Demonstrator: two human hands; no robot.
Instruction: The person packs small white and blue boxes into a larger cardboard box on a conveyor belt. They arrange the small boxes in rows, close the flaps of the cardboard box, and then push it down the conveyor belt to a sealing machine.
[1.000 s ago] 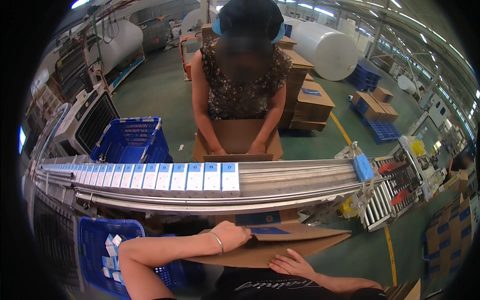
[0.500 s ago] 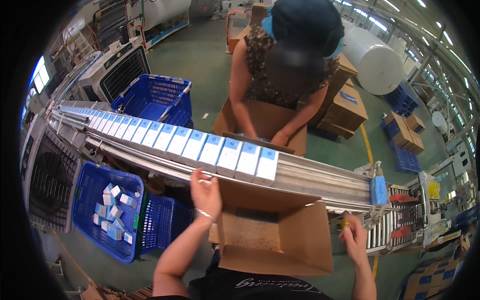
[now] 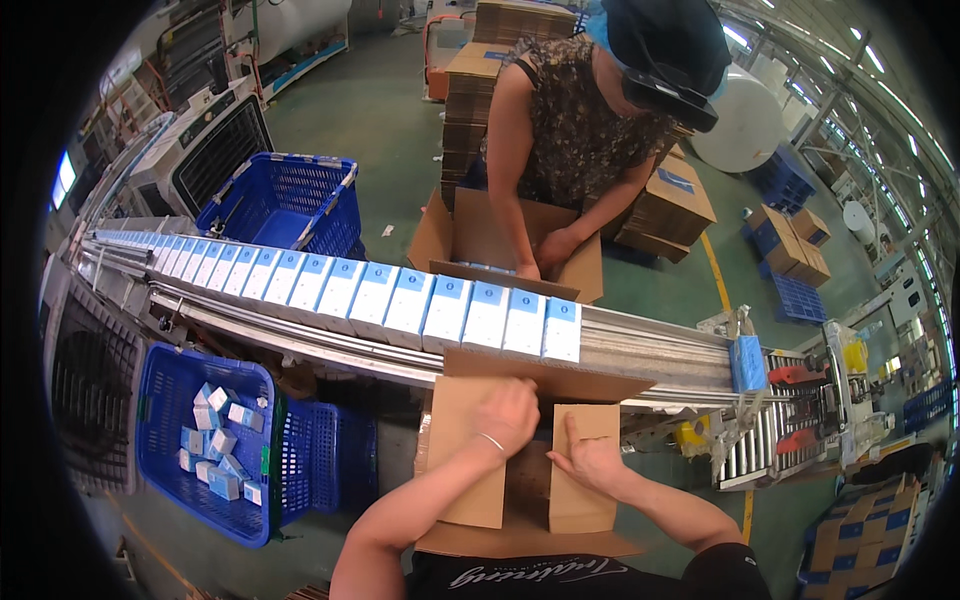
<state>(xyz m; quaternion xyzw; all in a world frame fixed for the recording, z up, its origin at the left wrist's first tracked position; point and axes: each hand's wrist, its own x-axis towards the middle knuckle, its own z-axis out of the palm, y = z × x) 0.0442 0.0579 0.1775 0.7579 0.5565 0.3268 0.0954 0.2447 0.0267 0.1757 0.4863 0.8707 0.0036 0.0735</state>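
Note:
An open brown carton sits against my body, on the near side of the conveyor. Its left flap and right flap lean inward, leaving a dark gap between them. On the far part of the left flap rests my left hand, fingers curled at the flap's inner edge; what they hold, if anything, is hidden. My right hand lies against the right flap, index finger stretched out and thumb apart. Just beyond the carton's raised far flap, a row of white-and-blue boxes stands on the conveyor.
Across the conveyor, a co-worker reaches both hands into another carton. Left of me, a blue basket holds several small boxes; another blue basket stands beyond the conveyor. A blue block sits near the rollers.
Both my hands have moved inward onto the carton's side flaps, which now lean in. The box row has shifted slightly right. My view has turned a little, and the co-worker's head has lifted.

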